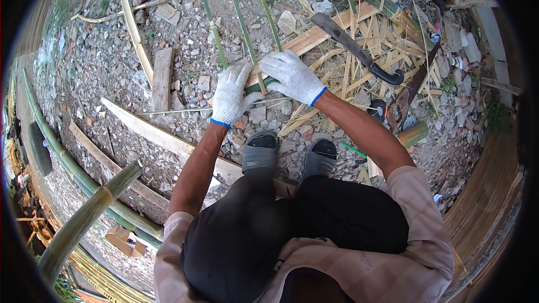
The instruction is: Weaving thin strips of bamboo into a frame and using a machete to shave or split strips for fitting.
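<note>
Both my hands wear white knit gloves with blue cuffs. My left hand (231, 94) rests at the near end of a narrow green bamboo strip (210, 19), its thumb stretched out to the right. My right hand (293, 76) lies beside it, fingers reaching left and apart from the thumb, over the near end of another bamboo strip (269, 19). Between the hands a third bamboo strip (240, 19) runs down past the right fingertips. Beneath the hands lies a wooden plank (311, 39), slanting up to the right. The undersides of both hands are hidden.
A broad-bladed knife (351, 45) with a black hooked handle lies right of my hands, above pale bamboo shavings (370, 45). Split bamboo slats (149, 129) and a short board (163, 78) are at left. A thick bamboo pole (90, 207) juts up lower left. Rubble covers the ground.
</note>
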A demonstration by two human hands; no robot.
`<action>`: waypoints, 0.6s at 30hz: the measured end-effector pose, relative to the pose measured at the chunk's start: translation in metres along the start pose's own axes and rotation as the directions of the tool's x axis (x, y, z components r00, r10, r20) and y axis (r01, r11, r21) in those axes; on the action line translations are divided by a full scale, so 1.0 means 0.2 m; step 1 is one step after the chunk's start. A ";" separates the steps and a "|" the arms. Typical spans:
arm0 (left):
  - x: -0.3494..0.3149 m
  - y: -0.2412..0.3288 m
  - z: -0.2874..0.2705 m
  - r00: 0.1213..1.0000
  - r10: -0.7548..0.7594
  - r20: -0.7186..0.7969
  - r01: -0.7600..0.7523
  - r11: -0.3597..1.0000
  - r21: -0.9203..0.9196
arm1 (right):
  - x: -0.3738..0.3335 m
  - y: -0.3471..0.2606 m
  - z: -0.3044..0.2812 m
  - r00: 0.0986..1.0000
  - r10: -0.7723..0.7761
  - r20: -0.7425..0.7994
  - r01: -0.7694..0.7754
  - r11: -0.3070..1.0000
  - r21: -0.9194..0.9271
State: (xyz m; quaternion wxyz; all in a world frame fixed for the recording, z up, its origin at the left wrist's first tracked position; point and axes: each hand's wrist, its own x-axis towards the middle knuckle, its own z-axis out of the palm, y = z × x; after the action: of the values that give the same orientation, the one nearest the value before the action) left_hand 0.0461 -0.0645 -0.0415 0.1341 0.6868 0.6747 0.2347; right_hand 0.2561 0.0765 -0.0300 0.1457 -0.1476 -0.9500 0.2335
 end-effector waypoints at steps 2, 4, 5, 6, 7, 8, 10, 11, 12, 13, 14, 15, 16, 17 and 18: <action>0.00 0.01 0.02 1.000 0.006 -0.018 -0.006 1.000 -0.012 | -0.01 0.01 0.00 1.000 -0.004 0.005 0.004 1.000 0.003; -0.02 0.01 0.03 0.998 -0.060 0.029 0.060 0.998 -0.001 | -0.02 0.02 0.00 1.000 -0.008 0.008 0.008 1.000 0.007; -0.02 0.01 0.03 0.998 -0.057 0.030 0.058 0.998 -0.002 | -0.03 0.03 0.01 1.000 -0.016 0.000 0.016 1.000 0.003; -0.02 0.01 0.04 0.997 -0.072 0.035 0.072 0.997 -0.015 | -0.04 0.03 0.02 1.000 -0.025 -0.008 0.025 1.000 -0.001; -0.02 0.01 0.04 0.995 -0.089 0.039 0.090 0.996 -0.025 | -0.03 0.03 0.02 1.000 -0.026 -0.009 0.026 1.000 0.000; -0.02 0.01 0.03 0.995 -0.089 0.039 0.090 0.996 -0.023 | -0.03 0.02 0.02 0.999 -0.031 -0.021 0.031 0.999 -0.009; -0.03 0.01 0.03 0.995 -0.088 0.036 0.089 0.996 -0.011 | -0.03 0.02 0.02 0.999 -0.038 -0.033 0.037 0.999 -0.019; -0.03 0.01 0.04 0.996 -0.088 0.035 0.088 0.996 -0.012 | -0.03 0.02 0.02 0.999 -0.034 -0.028 0.034 0.999 -0.011; -0.02 0.02 0.04 0.996 -0.081 0.025 0.082 0.996 -0.019 | -0.03 0.03 0.01 0.999 -0.031 -0.023 0.030 1.000 -0.004; -0.03 0.01 0.04 0.997 -0.076 0.014 0.077 0.997 -0.023 | -0.02 0.03 0.02 0.999 -0.034 -0.026 0.034 0.999 -0.004; -0.04 0.00 0.04 0.997 -0.077 0.011 0.077 0.997 -0.020 | -0.01 0.03 0.02 0.996 -0.067 -0.064 0.067 0.998 -0.013; -0.04 -0.01 0.03 0.997 -0.075 0.007 0.075 0.997 -0.021 | 0.00 0.03 0.02 0.990 -0.101 -0.102 0.099 0.995 -0.023; -0.03 0.00 0.03 0.997 -0.072 0.004 0.073 0.997 -0.028 | 0.00 0.03 0.02 0.990 -0.102 -0.101 0.100 0.995 -0.025; -0.02 0.00 0.02 0.997 -0.072 0.002 0.072 0.997 -0.028 | -0.01 0.03 0.02 0.990 -0.092 -0.110 0.090 0.996 -0.018; -0.02 0.01 0.02 0.999 -0.050 -0.003 0.050 0.998 -0.025 | -0.01 0.03 0.03 0.990 -0.081 -0.119 0.081 0.997 -0.011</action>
State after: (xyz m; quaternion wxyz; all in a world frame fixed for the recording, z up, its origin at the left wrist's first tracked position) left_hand 0.0496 -0.0672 -0.0439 0.1474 0.6677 0.6889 0.2407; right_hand 0.2580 0.0793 -0.0382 0.2113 -0.1231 -0.9455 0.2151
